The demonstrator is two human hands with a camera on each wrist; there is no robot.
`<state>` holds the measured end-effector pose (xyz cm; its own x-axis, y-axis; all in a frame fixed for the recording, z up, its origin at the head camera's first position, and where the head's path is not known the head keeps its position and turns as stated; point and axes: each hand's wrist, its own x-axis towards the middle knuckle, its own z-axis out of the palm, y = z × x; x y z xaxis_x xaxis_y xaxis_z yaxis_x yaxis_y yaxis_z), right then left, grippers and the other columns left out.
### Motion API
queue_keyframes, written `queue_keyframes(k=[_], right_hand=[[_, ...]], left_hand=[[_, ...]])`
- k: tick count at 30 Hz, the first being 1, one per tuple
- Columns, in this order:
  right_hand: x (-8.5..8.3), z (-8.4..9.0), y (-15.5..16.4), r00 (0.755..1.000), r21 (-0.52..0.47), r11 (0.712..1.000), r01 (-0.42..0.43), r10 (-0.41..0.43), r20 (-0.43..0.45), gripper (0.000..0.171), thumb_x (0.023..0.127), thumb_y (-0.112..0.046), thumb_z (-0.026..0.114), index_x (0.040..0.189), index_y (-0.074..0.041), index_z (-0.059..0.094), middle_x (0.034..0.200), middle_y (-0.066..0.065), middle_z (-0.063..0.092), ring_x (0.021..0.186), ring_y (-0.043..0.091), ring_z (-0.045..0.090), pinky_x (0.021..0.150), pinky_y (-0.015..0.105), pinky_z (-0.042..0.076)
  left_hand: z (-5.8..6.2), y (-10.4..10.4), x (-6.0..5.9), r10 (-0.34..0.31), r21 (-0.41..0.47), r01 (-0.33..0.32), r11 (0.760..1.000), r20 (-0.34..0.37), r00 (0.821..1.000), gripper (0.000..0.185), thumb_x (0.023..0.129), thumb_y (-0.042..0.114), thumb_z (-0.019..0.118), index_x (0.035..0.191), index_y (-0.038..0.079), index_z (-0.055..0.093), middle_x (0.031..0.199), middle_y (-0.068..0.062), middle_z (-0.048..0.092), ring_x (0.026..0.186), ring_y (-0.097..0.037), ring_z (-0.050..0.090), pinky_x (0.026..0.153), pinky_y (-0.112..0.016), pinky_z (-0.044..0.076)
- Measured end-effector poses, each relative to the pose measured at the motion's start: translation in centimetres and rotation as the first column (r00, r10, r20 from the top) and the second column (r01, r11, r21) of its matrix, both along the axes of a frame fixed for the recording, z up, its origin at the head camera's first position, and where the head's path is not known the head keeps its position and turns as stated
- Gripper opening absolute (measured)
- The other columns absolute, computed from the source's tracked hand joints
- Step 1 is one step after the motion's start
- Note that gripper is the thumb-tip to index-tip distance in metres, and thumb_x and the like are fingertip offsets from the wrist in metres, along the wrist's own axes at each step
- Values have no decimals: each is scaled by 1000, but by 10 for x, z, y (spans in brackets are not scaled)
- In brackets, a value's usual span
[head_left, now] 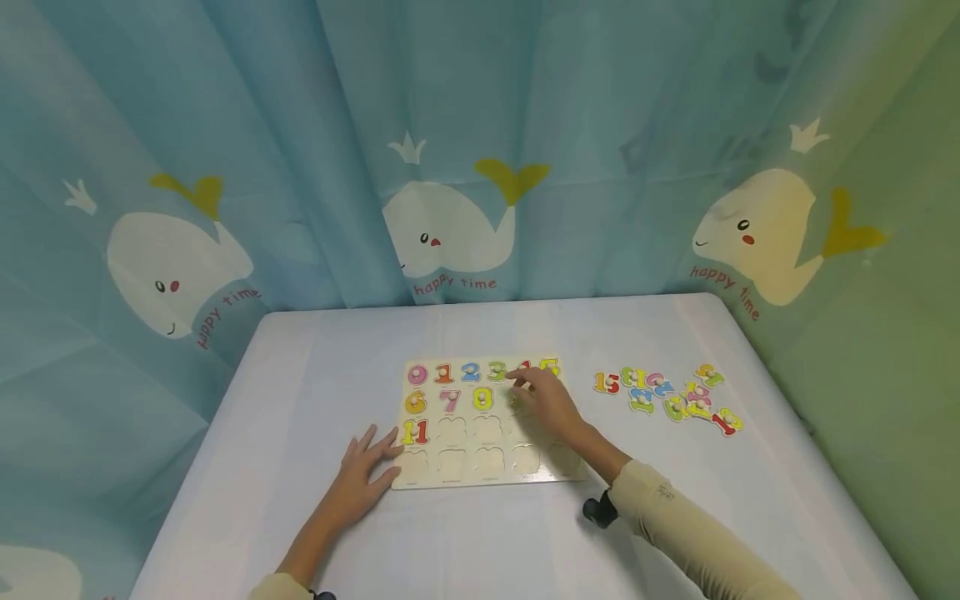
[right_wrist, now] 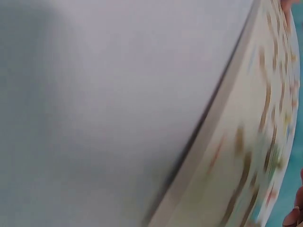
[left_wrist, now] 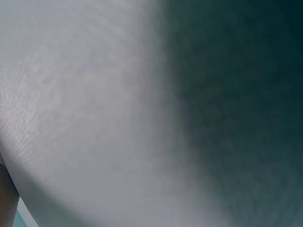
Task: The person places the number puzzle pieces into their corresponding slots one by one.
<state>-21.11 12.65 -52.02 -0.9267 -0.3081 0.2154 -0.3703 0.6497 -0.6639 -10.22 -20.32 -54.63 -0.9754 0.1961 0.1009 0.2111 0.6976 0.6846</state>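
A wooden number puzzle board (head_left: 471, 481) lies flat on the table. Coloured number pieces, among them 0, 1, 2, 6, 7, 8 and 11, sit in its upper and left recesses. My left hand (head_left: 365, 475) rests at the board's left edge with fingers spread, fingertips on the rim beside the 11 piece (head_left: 415, 432). Over the board's upper right is my right hand (head_left: 550, 406), its thumb and forefinger apart near the 3 piece (head_left: 497, 372). It partly hides the 4 piece (head_left: 524, 365) and the recesses below. In the right wrist view, fingertips (right_wrist: 292, 216) show at the lower right.
Several loose number pieces lie in a cluster right of the board, including a 15 piece (head_left: 607, 382) and a red and yellow piece (head_left: 726, 421). A white cloth covers the table (head_left: 337, 350). Behind it hangs a blue curtain (head_left: 585, 225) with whale prints.
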Motion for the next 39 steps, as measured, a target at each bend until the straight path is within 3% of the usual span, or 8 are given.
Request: queue_keyframes(k=[7,16,26,35,39], right_hand=[[-1,-5,57,985,19,987,161,-162,53,23,90,-11,63,112,-9,67,90,-1,63,79,15,51,65,30,45],[0,-13,114,958,-16,958,288,-288,-5,22,89,-9,64,110,-4,66,89,8,63,77,21,51,65,33,43],[5,-13,159,943,46,942,333,-332,-14,25,92,-11,61,115,-1,63,95,12,61,82,24,50,67,35,43],[4,-11,218,881,42,880,472,-470,-57,25,95,-10,54,114,4,61,96,20,62,79,27,53,64,36,40],[6,-10,231,876,66,874,482,-478,-65,25,94,-9,55,113,6,61,95,22,62,78,30,53,63,37,40]], left_hand=[[3,-2,0,4,-21,-3,1000,60,998,30,86,19,68,116,14,66,143,1,43,139,-33,18,112,-51,2],[1,-5,-1,-10,-2,10,1000,48,999,28,86,18,68,114,14,66,143,0,44,139,-35,19,112,-51,1],[0,0,-2,-11,9,11,1000,39,999,28,85,16,68,112,12,67,142,-2,45,138,-36,20,111,-53,3],[0,1,-2,-21,15,20,1000,29,999,30,85,17,69,114,12,66,142,-5,45,137,-39,21,111,-54,3],[2,-1,-1,-19,19,18,1000,23,1000,30,84,16,69,114,12,66,141,-5,46,137,-39,21,111,-55,3]])
